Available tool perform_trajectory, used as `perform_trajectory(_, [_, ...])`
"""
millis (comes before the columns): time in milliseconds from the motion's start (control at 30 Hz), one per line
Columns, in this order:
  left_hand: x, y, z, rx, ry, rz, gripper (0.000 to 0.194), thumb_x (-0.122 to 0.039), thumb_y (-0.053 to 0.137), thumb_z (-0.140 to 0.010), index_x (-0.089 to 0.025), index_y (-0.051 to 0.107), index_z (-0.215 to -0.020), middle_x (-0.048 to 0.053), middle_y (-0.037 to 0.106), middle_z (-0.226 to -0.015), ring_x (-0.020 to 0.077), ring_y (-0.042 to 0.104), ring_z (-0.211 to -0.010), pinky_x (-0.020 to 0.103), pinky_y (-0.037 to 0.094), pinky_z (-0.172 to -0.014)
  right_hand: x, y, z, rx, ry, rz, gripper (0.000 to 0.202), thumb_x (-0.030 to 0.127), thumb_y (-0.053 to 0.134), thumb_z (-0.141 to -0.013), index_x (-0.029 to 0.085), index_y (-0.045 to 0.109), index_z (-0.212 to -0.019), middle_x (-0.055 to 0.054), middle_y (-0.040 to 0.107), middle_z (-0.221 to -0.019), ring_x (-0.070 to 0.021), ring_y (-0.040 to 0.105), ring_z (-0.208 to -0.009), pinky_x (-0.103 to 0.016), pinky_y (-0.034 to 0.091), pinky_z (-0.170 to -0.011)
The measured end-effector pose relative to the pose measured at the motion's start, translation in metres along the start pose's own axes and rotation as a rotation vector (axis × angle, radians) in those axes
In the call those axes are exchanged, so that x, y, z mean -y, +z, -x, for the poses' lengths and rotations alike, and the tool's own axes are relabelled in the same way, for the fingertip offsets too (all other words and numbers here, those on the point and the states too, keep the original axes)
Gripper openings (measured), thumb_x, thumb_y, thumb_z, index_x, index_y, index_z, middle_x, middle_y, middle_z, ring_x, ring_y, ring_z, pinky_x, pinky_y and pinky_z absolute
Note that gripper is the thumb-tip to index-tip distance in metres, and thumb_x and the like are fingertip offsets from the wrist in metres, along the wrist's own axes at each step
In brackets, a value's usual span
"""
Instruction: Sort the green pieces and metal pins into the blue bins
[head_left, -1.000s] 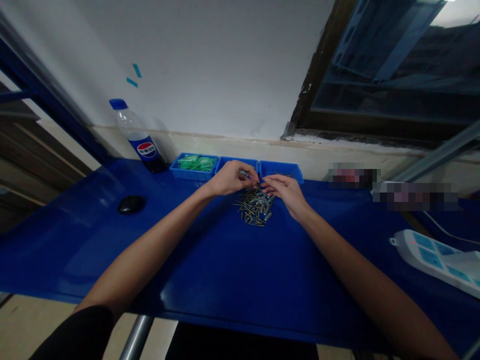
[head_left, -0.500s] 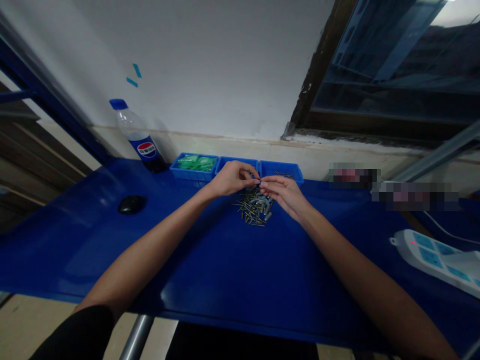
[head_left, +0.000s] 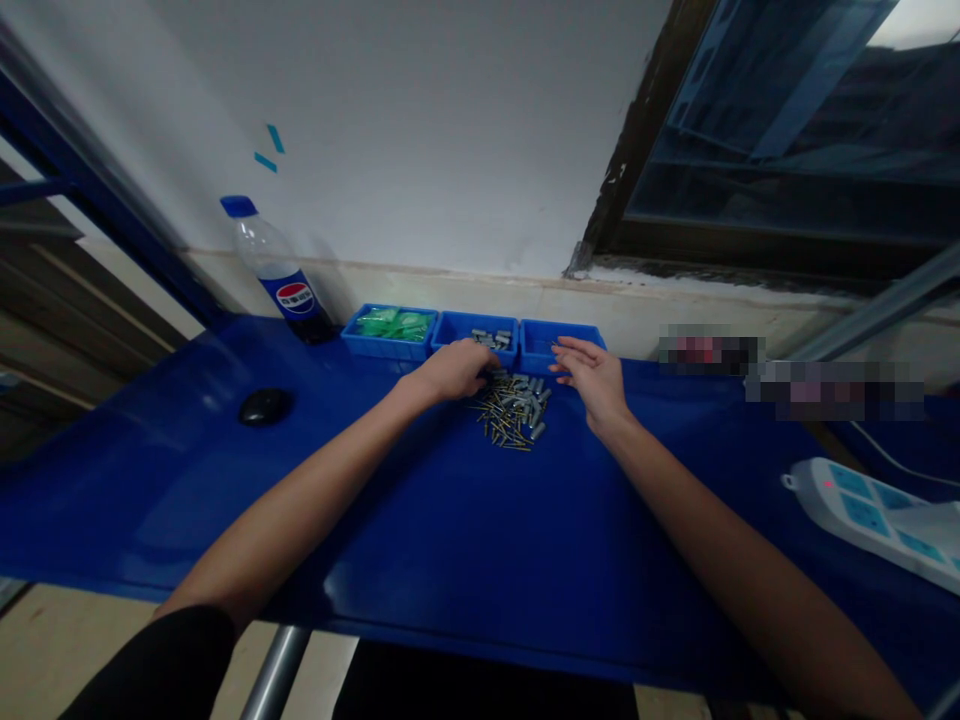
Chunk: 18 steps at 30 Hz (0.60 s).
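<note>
On the blue table lies a mixed pile of thin brass-coloured screws (head_left: 504,425) and grey cylindrical sleeves (head_left: 537,410). My left hand (head_left: 456,368) is at the back left of this pile, in front of the middle blue bin (head_left: 438,335). Its fingers are curled down, and what they may hold is hidden. My right hand (head_left: 592,378) hovers at the front of the right blue bin (head_left: 534,335), fingers stretched and apart. That hand covers much of the bin's inside. Grey sleeves (head_left: 491,338) lie in the middle bin.
The left blue bin (head_left: 360,346) holds green packets. A cola bottle (head_left: 289,290) stands by the wall, with a black mouse (head_left: 262,407) nearer me. To the right lies a white power strip (head_left: 862,510). Two blurred-out items (head_left: 709,350) sit at the back right.
My hands were together above the pile, fingertips meeting. They have parted: the left has moved slightly left and down, the right rightward to the right bin, with its fingers spread.
</note>
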<state>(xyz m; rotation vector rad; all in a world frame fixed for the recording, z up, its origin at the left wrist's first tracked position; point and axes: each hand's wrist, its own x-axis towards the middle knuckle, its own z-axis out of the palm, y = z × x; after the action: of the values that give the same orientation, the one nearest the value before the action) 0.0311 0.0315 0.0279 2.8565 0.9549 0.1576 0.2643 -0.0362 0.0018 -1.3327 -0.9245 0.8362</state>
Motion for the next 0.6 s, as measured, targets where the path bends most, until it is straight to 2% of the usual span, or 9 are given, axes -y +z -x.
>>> perform_trajectory(100, [-0.004,0.002,-0.001,0.015,-0.065,-0.063,0.036,-0.014,0.063,-0.083,-0.02,0.076,-0.116,0.012,0.077,-0.107,0.0262,0.071,-0.1,0.034,0.054,-0.082,0.0,0.001,0.001,0.02,-0.001,0.002,0.036,0.024,0.07,-0.069,0.02,0.075,-0.105,-0.01,0.079,-0.109,-0.019,0.073,-0.074,-0.029,0.054,-0.06])
perform_trajectory(367, [-0.011,0.002,-0.002,0.025,-0.104,-0.119,0.028,-0.014,0.062,-0.084,-0.019,0.076,-0.108,0.012,0.075,-0.1,0.0256,0.07,-0.094,0.034,0.053,-0.077,0.002,0.004,0.005,0.048,-0.006,-0.02,0.032,0.029,0.073,-0.069,0.021,0.074,-0.099,-0.009,0.079,-0.105,-0.0181,0.071,-0.074,-0.029,0.052,-0.062])
perform_trajectory(600, [-0.012,0.004,-0.003,0.001,-0.089,-0.098,0.035,-0.009,0.052,-0.085,-0.017,0.071,-0.114,0.011,0.072,-0.086,0.0241,0.069,-0.081,0.034,0.05,-0.073,0.002,0.003,0.005,0.057,0.003,-0.01,0.03,0.032,0.074,-0.069,0.021,0.074,-0.096,-0.008,0.079,-0.105,-0.0177,0.071,-0.074,-0.029,0.052,-0.063])
